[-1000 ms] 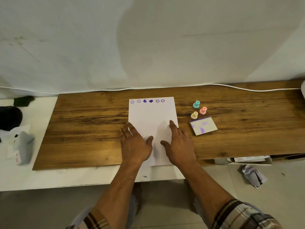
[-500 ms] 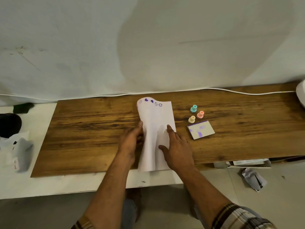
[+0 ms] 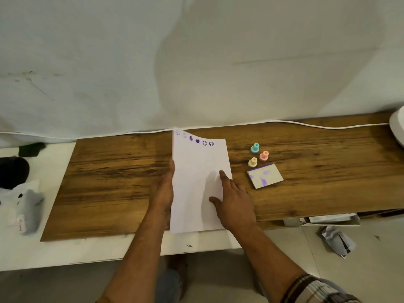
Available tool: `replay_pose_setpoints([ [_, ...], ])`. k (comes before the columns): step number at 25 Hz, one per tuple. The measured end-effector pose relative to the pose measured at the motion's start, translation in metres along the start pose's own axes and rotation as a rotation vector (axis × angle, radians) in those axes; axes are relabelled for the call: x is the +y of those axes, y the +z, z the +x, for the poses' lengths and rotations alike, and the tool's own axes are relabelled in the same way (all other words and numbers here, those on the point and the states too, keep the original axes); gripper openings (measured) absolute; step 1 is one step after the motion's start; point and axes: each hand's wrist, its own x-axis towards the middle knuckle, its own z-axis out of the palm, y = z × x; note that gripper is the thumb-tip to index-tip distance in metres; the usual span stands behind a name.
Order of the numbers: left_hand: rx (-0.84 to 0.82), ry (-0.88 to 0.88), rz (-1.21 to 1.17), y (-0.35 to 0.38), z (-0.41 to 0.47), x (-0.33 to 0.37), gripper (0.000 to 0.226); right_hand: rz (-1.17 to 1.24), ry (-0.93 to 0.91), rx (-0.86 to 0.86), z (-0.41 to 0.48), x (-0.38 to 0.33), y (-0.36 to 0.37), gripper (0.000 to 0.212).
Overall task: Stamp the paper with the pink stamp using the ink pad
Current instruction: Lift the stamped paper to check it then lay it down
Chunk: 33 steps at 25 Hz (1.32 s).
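A white sheet of paper point(image 3: 196, 167) with a row of purple stamp marks along its far edge lies on the wooden board point(image 3: 113, 182). Its left side is raised off the board. My left hand point(image 3: 165, 191) is under that raised left edge and holds it up. My right hand point(image 3: 235, 202) lies flat on the paper's right part, fingers spread. The pink stamp point(image 3: 264, 155) stands upright to the right of the paper, between a teal stamp point(image 3: 255, 148) and a yellow stamp point(image 3: 253, 162). The ink pad point(image 3: 265, 178), white with purple smears, lies just in front of them.
A white cable point(image 3: 328, 127) runs along the board's back edge by the wall. A white object point(image 3: 399, 127) sits at the far right. Dark and grey items point(image 3: 19, 184) lie on the white table at left. Crumpled paper point(image 3: 336, 239) is on the floor at right.
The paper lay flat under both palms a second ago. My left hand has slid under its left edge and lifted that side; the right hand stays pressed on it.
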Motion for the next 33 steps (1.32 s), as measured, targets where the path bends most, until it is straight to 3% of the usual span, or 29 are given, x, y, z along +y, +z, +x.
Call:
replay_pose_setpoints([
  [3,0.126,0.158,0.177,-0.004,0.008,-0.009,0.013,0.007,-0.004,0.001,0.0,0.0,0.0,0.089],
  [6,0.174,0.182,0.153,-0.007,0.015,-0.017,0.021,0.133,0.013,0.041,0.002,0.0,-0.007,0.078],
  [11,0.108,0.149,-0.063,-0.015,0.023,-0.012,0.014,0.716,0.147,0.181,0.019,-0.003,-0.039,0.058],
  [14,0.1,0.127,-0.106,-0.017,0.025,-0.014,0.014,0.96,0.293,0.171,0.033,0.004,-0.056,0.022],
  [15,0.092,0.13,-0.111,-0.017,0.025,-0.014,0.014,0.984,0.317,0.189,0.034,0.006,-0.06,0.01],
  [25,0.175,0.17,0.046,-0.01,0.015,-0.023,0.012,0.846,0.391,0.26,0.027,0.01,-0.058,0.012],
  [33,0.171,0.289,0.048,-0.023,-0.043,0.031,0.011,0.937,0.245,0.316,-0.01,-0.013,-0.12,0.016],
])
